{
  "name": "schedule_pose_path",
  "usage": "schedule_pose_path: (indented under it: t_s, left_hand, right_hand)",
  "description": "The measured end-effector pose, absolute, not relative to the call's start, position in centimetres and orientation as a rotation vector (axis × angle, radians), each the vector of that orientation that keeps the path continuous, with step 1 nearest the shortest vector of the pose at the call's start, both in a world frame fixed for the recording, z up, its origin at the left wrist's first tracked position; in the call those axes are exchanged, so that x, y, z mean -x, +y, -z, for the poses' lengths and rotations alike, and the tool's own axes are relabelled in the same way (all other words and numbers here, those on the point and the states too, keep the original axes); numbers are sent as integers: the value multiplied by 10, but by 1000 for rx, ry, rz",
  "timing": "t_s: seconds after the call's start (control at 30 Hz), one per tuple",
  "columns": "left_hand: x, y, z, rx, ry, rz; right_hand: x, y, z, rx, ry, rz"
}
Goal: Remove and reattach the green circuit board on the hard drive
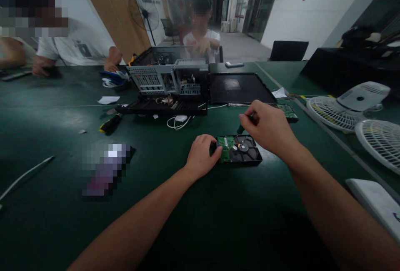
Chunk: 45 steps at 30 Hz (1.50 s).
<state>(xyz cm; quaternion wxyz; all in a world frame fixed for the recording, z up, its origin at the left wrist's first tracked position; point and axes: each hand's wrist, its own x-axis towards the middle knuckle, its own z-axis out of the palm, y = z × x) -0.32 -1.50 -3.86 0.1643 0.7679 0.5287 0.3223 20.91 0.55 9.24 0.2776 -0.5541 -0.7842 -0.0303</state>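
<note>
A black hard drive (242, 150) with a green circuit board on its left part lies on the green table (187, 221). My left hand (201, 156) is closed on the drive's left edge and steadies it. My right hand (265, 127) hovers just above the drive's far right corner, fingers pinched round a thin dark tool (241, 128) whose tip points down at the drive.
An opened computer case (168, 79) and its black side panel (239, 88) lie behind. A yellow-handled screwdriver (109, 123), white cable (178, 121), loose circuit board (287, 110) and white fan parts (350, 104) are around. Two other people sit at the far side.
</note>
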Motion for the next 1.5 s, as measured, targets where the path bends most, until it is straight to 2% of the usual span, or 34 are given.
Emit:
schedule_pose_path:
  t_s: [0.4,0.63,1.5]
  left_hand:
    - [3,-15,37,-2186,1502,-905]
    - [3,-15,40,-2197,1497,-929]
    - [3,-14,41,-2202,1488,-932]
  right_hand:
    - [-209,11,-81,1370,-2363,-141]
    - [-207,7,-81,1542,-2374,70]
    - [-206,7,-79,1489,-2427,124]
